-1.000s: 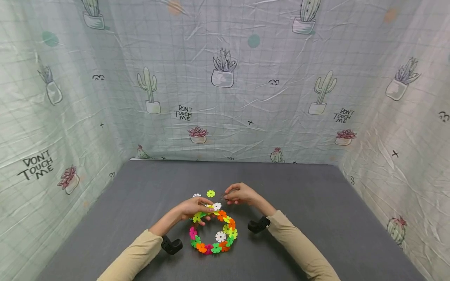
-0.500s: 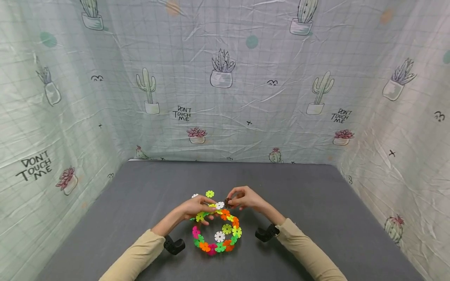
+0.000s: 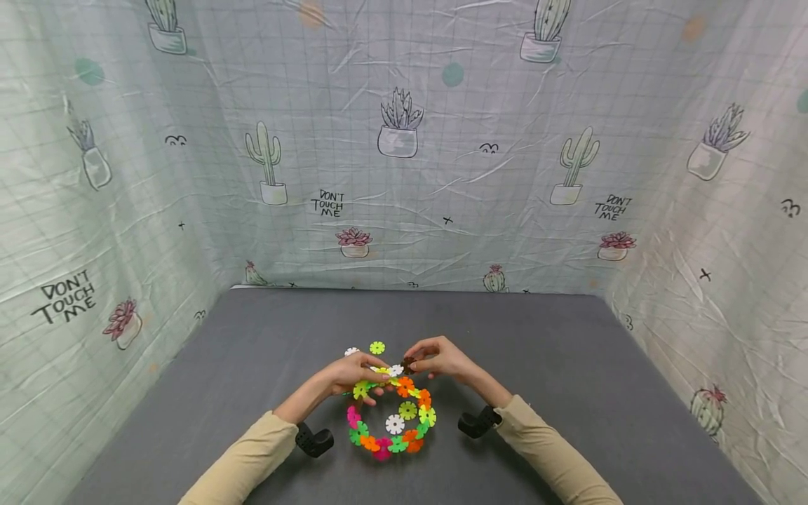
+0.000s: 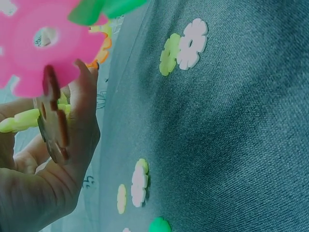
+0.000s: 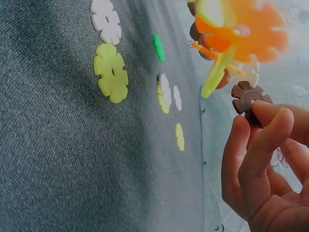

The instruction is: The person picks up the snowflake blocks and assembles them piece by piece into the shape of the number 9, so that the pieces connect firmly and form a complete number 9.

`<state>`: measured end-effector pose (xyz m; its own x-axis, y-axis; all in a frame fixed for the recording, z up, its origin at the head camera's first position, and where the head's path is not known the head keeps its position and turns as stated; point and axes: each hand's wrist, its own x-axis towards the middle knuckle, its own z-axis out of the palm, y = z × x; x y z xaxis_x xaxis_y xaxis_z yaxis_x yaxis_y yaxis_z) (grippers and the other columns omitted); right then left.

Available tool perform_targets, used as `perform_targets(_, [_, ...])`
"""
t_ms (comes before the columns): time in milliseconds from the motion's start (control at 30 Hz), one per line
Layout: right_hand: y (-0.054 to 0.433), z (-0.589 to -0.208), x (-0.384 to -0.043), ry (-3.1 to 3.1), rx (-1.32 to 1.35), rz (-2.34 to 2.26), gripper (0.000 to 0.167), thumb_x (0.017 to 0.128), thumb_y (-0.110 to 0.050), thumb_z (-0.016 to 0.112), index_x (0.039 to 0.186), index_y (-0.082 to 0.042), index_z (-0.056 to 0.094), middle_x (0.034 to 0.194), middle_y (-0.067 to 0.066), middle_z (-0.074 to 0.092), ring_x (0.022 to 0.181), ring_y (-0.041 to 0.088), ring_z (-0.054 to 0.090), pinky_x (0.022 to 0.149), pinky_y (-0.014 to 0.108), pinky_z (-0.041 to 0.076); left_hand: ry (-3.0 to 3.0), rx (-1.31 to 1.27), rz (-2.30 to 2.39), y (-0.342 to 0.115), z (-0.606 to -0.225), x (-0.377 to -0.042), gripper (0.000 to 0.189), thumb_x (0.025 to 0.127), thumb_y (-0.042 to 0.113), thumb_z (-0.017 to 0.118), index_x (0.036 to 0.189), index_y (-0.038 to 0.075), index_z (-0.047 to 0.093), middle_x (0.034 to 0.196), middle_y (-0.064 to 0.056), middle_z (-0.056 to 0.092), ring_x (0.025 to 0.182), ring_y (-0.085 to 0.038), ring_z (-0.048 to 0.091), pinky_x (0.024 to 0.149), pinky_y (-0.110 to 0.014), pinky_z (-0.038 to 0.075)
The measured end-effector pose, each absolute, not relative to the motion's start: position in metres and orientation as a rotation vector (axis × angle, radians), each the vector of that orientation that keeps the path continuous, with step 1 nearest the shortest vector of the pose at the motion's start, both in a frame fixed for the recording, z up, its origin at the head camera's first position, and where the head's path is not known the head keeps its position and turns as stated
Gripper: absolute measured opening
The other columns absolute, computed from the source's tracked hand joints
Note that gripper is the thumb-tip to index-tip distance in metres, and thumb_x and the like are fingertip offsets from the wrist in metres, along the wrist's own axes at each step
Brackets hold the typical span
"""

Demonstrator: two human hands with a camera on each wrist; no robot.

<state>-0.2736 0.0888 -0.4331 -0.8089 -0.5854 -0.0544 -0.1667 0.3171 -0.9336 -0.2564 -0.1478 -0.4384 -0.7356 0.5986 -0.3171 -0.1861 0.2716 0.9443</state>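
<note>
A ring of linked snowflake discs, in pink, orange, green and yellow, hangs in front of the body. My left hand grips its far side by a yellow disc, close to a white disc at that end. Between thumb and fingers, my right hand pinches a dark brown disc. Its edge meets or nearly meets the white disc; whether the slots interlock, I cannot tell. In the left wrist view a pink disc covers part of the hand behind it.
Inside the ring's outline, a loose white disc and a yellow-green disc lie on the dark grey table. Beyond the left hand lie a yellow disc and a white disc. A patterned cloth encloses the table.
My right hand has brought the brown disc up against the white disc's side. The ring has shifted slightly right and nearer the body. My left hand keeps its grip.
</note>
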Motion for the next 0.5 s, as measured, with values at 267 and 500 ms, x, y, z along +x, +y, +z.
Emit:
perform_targets(267, [0.084,-0.423,-0.261,2.288,-0.732,-1.526,0.018,0.081,-0.005,0.064,0.096,0.004,0.065,0.086,0.025,0.063,0.07,0.038,0.061,0.047,0.031,0.05,1.876,0.42,1.52,-0.147,-0.441,-0.259,0.036,0.087,0.019,0.057,0.116,-0.003,0.056,0.092,-0.016,0.067,0.058,-0.009,0.055,0.053,-0.028,0.054])
perform_targets(500, [0.078,-0.415,-0.253,2.31,-0.73,-1.565,0.016,0.08,-0.002,0.063,0.094,0.006,0.065,0.093,0.025,0.063,0.077,0.048,0.058,0.058,0.057,0.048,1.971,0.446,1.491,-0.145,-0.441,-0.26,0.035,0.088,0.015,0.056,0.116,-0.005,0.056,0.094,-0.019,0.067,0.054,-0.008,0.052,0.055,-0.03,0.055])
